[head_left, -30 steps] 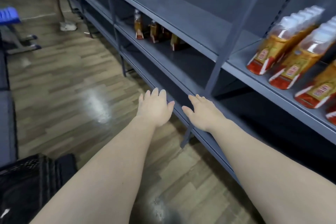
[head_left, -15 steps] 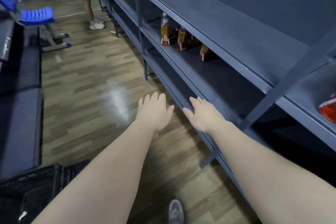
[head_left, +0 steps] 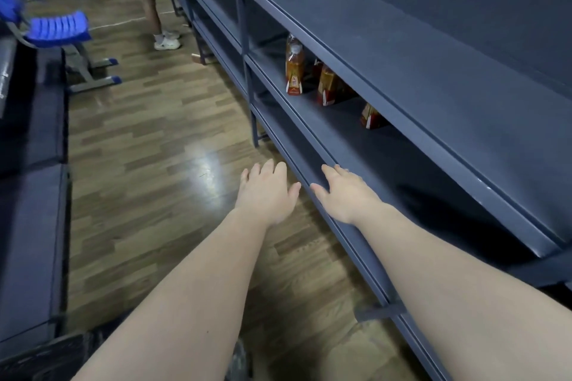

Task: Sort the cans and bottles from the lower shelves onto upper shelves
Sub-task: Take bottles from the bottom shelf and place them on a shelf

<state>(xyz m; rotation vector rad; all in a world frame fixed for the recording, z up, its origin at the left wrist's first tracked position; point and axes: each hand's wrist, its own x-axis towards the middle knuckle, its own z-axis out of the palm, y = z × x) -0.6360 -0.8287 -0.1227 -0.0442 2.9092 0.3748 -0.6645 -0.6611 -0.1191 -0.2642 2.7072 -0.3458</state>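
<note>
Nearest the camera, two bare forearms reach forward and both grips are empty: the left hand hangs flat over the wooden floor with its fingers straight and together, and the right hand, just beside it, is spread loosely over the front lip of the lower shelf (whether it actually touches the metal cannot be told). Farther along that same shelf, well apart from both hands, stand the bottles, filled with an amber drink and wrapped in red and orange labels. Most of them are half hidden under the upper shelf, whose broad grey deck lies directly above. The upright bottle at the far end sits closest to the front edge and shows its pale cap. They look like thin plastic and full, so likely moderately heavy, slightly yielding if squeezed, and smooth on the label film. A wrap round the body at label height seems the safest hold, since the narrow neck would let a full bottle swing. With the overhang so low, each probably has to be drawn forward before it is lifted. Beyond, a blue chair and another person stand on the floor.
</note>
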